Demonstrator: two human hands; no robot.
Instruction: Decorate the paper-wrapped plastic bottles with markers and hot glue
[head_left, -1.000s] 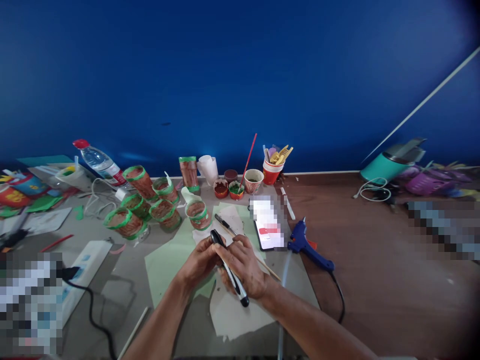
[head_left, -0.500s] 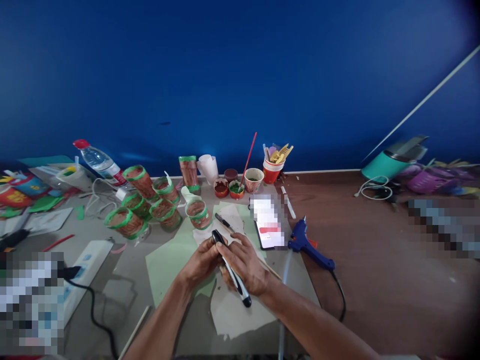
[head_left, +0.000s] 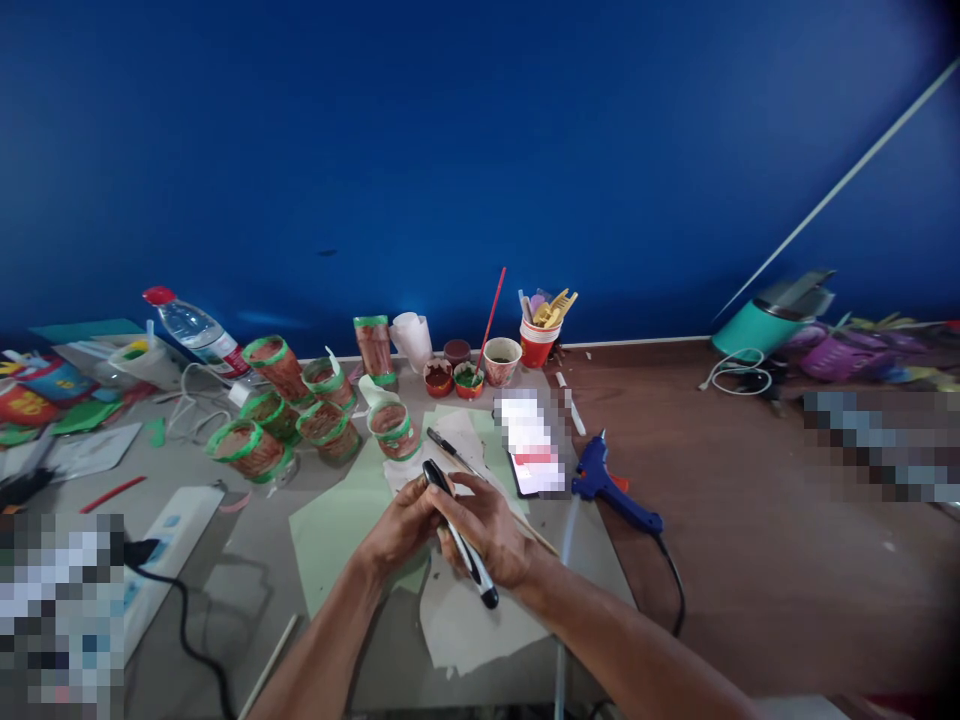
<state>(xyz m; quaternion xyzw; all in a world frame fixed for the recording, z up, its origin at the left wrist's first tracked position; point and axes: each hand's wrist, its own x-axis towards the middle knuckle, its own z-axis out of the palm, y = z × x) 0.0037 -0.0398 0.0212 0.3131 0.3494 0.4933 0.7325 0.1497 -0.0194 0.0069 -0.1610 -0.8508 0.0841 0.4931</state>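
Observation:
Both hands meet over torn white paper [head_left: 480, 630] and green sheets [head_left: 330, 530]. A white marker with black ends [head_left: 472, 560] slants across my right hand [head_left: 491, 530], whose fingers are closed round it. My left hand [head_left: 401, 525] is closed at the marker's upper black end, its fingertips pressed against the other hand; how much of the marker it grips is partly hidden. Just beyond lie a black pen [head_left: 446, 443] and a thin wooden stick [head_left: 544, 538]. A brown cup with a green rim [head_left: 394, 432] stands behind them.
More brown-and-green cups [head_left: 251, 450] stand at left, near a water bottle [head_left: 199, 335]. Paint cups [head_left: 469, 380], a phone [head_left: 531, 445] and a blue glue gun [head_left: 615, 485] lie beyond and to the right. A power strip [head_left: 169, 540] with a black cable is at left.
The view has shifted slightly, so most objects appear a little further left. Both hands keep nearly the same pose around the marker.

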